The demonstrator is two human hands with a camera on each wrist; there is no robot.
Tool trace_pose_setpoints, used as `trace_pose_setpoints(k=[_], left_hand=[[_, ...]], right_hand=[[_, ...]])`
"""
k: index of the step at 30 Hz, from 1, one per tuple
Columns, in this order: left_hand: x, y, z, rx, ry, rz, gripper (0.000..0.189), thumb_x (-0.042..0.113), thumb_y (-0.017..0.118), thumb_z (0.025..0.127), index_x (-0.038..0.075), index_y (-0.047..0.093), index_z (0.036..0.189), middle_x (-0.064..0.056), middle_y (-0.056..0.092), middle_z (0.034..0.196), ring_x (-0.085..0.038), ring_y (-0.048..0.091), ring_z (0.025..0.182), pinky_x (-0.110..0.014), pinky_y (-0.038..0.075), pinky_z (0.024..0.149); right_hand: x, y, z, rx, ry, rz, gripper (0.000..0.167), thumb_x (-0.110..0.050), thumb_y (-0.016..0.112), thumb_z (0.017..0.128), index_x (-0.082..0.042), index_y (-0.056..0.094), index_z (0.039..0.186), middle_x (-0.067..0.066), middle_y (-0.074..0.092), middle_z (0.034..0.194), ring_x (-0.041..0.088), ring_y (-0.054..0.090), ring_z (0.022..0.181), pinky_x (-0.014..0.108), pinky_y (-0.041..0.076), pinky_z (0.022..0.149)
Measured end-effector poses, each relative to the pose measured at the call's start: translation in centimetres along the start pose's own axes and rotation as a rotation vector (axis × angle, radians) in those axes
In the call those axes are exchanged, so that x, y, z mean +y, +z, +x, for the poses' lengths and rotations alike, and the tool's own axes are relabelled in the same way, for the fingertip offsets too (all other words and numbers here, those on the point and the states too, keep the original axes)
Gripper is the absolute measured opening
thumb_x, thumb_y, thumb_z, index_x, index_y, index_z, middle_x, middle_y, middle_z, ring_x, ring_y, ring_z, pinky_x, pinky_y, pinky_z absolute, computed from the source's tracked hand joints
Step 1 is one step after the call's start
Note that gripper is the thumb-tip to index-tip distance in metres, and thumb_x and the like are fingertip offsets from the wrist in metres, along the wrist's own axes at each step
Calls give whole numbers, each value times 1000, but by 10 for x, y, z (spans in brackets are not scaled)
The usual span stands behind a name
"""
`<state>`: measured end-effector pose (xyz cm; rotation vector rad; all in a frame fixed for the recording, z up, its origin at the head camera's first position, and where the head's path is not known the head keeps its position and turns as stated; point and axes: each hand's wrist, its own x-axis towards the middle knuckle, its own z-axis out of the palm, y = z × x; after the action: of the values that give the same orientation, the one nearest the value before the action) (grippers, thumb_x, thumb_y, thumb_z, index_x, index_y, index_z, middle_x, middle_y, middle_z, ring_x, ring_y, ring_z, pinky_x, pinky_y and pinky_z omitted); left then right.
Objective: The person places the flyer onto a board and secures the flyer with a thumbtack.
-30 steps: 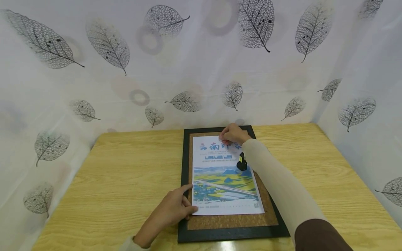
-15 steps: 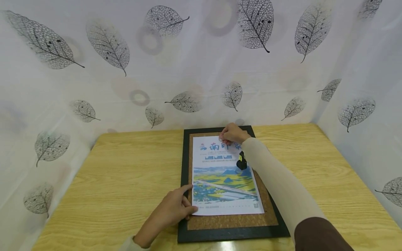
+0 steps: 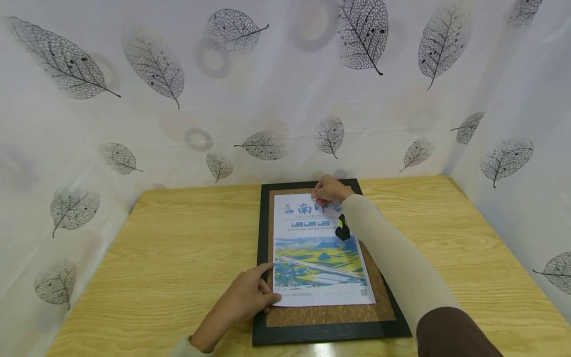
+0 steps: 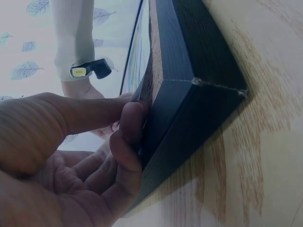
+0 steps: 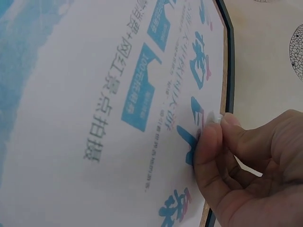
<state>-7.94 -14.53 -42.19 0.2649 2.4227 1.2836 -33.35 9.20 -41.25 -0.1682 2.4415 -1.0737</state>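
Observation:
A printed poster [image 3: 321,263] with a blue and yellow landscape lies on a cork board [image 3: 330,316] with a black frame [image 3: 330,333]. My left hand [image 3: 243,297] holds the poster's lower left corner, thumb over the paper. In the left wrist view its other fingers curl against the frame's side, and the paper edge lifts slightly beside the fingertips. At the top edge of the poster, my right hand [image 3: 331,190] pinches a small clear pushpin [image 5: 217,118] between thumb and index finger. The pin's point is hidden.
The board rests on a light wood-grain table [image 3: 192,238], its far end near a white curtain [image 3: 285,104] printed with leaves. A black wrist device [image 3: 342,229] hangs from the right sleeve over the poster.

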Motion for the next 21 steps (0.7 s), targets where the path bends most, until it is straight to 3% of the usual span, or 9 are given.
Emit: trace_pose_setpoints(k=[8, 16, 21], left_hand=[[0, 1, 0, 6, -4, 4, 77, 10, 81, 86, -10, 41, 148, 3, 70, 70, -15, 65, 55, -28, 46, 51], [-1, 0, 0, 0, -6, 1, 76, 9, 81, 87, -10, 40, 148, 3, 69, 70, -16, 66, 55, -27, 46, 49], [-2, -1, 0, -4, -15, 9, 75, 9, 80, 88, -10, 40, 148, 4, 69, 70, -16, 66, 56, -27, 44, 49]], right_hand=[[4, -3, 2, -34, -1, 26, 19, -8, 55, 103, 5, 66, 112, 11, 62, 88, 18, 59, 76, 27, 51, 69], [1, -1, 2, -45, -9, 7, 14, -4, 57, 100, 4, 68, 104, 9, 61, 82, 15, 56, 69, 25, 48, 64], [0, 0, 1, -42, -16, 19, 16, -2, 60, 99, 6, 69, 109, 11, 64, 85, 17, 60, 71, 26, 52, 67]])
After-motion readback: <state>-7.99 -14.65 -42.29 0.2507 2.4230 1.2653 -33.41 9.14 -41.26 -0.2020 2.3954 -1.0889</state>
